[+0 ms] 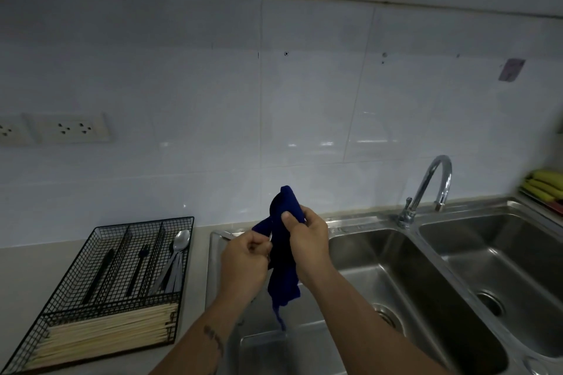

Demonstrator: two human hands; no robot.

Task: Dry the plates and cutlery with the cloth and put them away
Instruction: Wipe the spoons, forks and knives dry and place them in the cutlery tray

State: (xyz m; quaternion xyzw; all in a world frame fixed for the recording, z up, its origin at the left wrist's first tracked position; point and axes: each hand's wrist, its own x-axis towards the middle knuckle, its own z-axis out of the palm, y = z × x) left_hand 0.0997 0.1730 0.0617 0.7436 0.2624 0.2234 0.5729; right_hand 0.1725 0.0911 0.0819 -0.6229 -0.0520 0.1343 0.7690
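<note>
A: Both hands over the sink — right hand clamps the cloth, left hand pinches a thin metal piece wrapped in it, type unclear.

B: Progress?

A: Midway — cutlery already in the tray; no plates visible.

Home kitchen, dim light. Stainless steel double-bowl sink set into the pale desk, drains visible in both bowls. Curved chrome tap at the back rim between the bowls. Glossy white tiled wall behind, with white multi-socket power outlets at left. Black wire-mesh cutlery tray on the left part of the desk, divided into compartments: dark-handled cutlery, silver metal spoons, and a bundle of pale wooden chopsticks in the front compartment. At the far right edge, yellow-green items, probably bananas, blurred. Domestic scale, household fittings.
</note>
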